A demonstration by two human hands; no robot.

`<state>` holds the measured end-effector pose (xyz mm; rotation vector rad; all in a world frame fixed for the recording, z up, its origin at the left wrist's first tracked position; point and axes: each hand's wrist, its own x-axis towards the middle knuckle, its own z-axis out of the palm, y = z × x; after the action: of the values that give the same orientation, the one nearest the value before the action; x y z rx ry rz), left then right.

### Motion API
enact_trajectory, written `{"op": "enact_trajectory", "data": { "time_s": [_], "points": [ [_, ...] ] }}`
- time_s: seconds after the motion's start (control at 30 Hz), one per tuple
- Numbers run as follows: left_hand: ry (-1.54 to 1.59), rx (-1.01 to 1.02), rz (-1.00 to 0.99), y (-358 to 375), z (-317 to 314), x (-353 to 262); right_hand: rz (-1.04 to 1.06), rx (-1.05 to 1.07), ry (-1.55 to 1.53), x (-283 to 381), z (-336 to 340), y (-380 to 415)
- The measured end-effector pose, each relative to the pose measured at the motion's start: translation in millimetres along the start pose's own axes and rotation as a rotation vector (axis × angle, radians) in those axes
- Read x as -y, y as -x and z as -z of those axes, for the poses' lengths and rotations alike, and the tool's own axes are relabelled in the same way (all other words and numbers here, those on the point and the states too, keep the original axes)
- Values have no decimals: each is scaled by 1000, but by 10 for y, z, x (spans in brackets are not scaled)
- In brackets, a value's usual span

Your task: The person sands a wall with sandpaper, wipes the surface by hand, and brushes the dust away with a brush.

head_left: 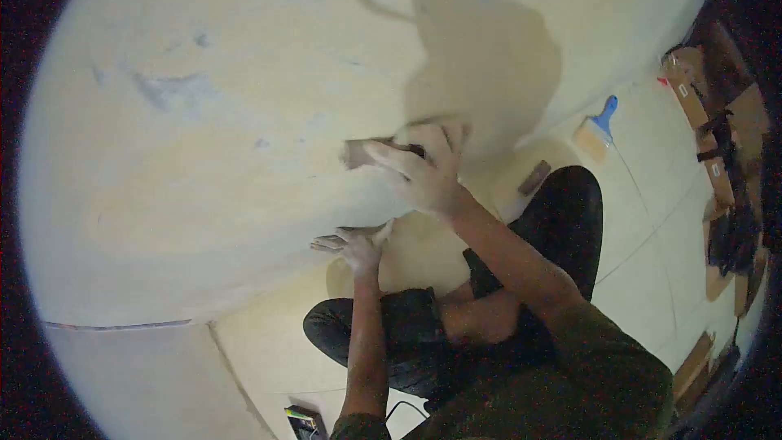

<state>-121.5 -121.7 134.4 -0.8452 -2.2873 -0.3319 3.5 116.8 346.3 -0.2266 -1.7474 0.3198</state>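
Note:
My right hand (428, 165) is closed around a brownish block (357, 154), which lies against the pale wall (244, 114). The block's left end sticks out past my fingers; the rest is hidden under the hand. Lower and to the left, my left hand (358, 249) rests near the bottom of the wall with its fingers spread and nothing in it. Bluish-grey patches mark the wall's surface at the upper left.
On the tiled floor (643, 220) at the right lies a brush (602, 124) with a blue handle. A second brownish block (534, 178) is beside my right knee. Cardboard pieces (688, 98) line the far right. A small dark box (305, 422) sits at the bottom.

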Motion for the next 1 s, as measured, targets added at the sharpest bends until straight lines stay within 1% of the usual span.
{"op": "enact_trajectory", "data": {
  "time_s": [0.1, 0.13, 0.17, 0.23, 0.27, 0.3, 0.37, 0.4, 0.5, 0.57, 0.6, 0.7, 0.8, 0.9, 0.97, 1.0],
  "points": [
    [14, -61, -26, 16, -38, 7, -10, -61, 6, -30, -44, 53],
    [-5, -46, -25, -17, -40, 18, -63, -34, -19, -102, -77, 239],
    [-23, -21, -23, 1, -17, -1, -122, 1, -42, -236, -62, 591],
    [-51, 0, -25, -97, -9, -51, -137, 35, -40, -284, -74, 604],
    [-64, 10, -31, -119, 9, -64, -107, 42, -15, -309, -105, 630],
    [-62, 43, -10, -63, 42, -70, -89, 61, 7, -245, -68, 565],
    [-43, 101, 59, 27, -12, -41, 25, -32, -50, -54, -50, -30],
    [-26, 120, 109, 26, -30, -29, 93, -86, -82, 3, -68, -202],
    [-84, 1, -68, -59, 60, -7, 10, -14, -75, -59, -77, 70],
    [-189, 93, -58, 77, -65, 77, -2, -12, -74, -283, -131, 567],
    [-238, 137, -55, 70, -111, 78, -7, -13, -71, -298, -127, 542],
    [-42, -61, -87, 87, -155, 145, -38, 1, -2, -168, -168, 436],
    [42, -42, 28, 147, -159, 102, 36, -101, -61, 24, -128, -124],
    [-238, 222, -22, 200, -151, 105, -9, -19, 7, -149, -128, 186],
    [-129, 229, 92, 252, -121, 69, -30, -14, 47, -318, -64, 544],
    [-74, 228, 145, 201, -112, 45, -40, -16, 69, -310, -31, 471]
  ]
}}
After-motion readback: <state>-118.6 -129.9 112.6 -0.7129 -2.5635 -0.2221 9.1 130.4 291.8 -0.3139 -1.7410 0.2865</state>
